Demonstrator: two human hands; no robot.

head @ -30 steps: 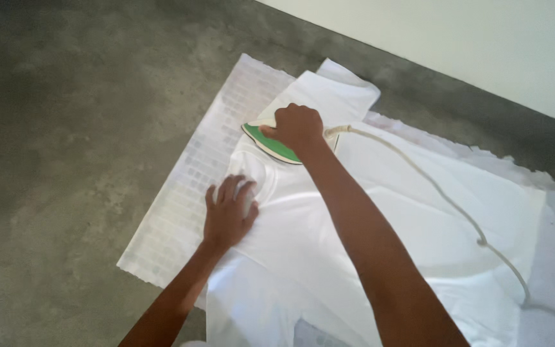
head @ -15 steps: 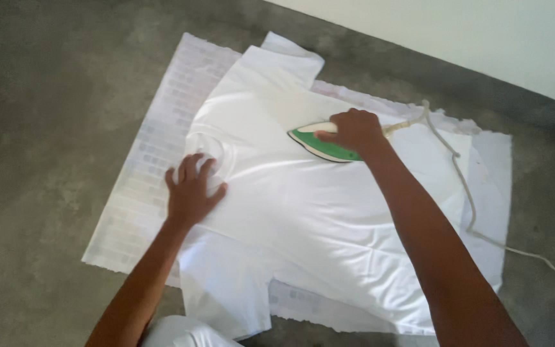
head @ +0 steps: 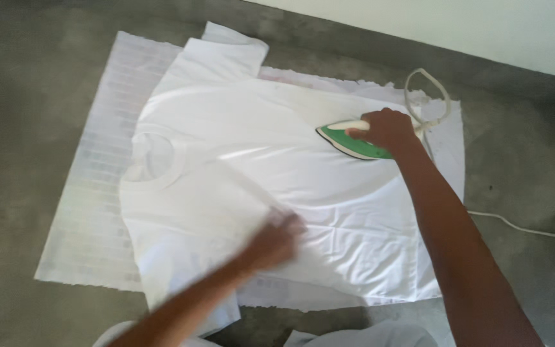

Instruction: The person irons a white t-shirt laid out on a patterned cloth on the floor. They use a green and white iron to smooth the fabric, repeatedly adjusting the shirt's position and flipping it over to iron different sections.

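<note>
A white T-shirt [head: 258,186] lies flat on a pale cloth [head: 91,193] spread over the grey floor [head: 27,96], collar to the left. The right hand [head: 387,128] has its fingers closed around the handle of a green-and-white iron [head: 348,142], which rests on the far right part of the shirt. The left hand [head: 274,241] is blurred, lying on the shirt's near middle; I cannot tell how far its fingers are spread. The iron's cord [head: 428,96] loops just beyond the iron and trails right across the floor.
</note>
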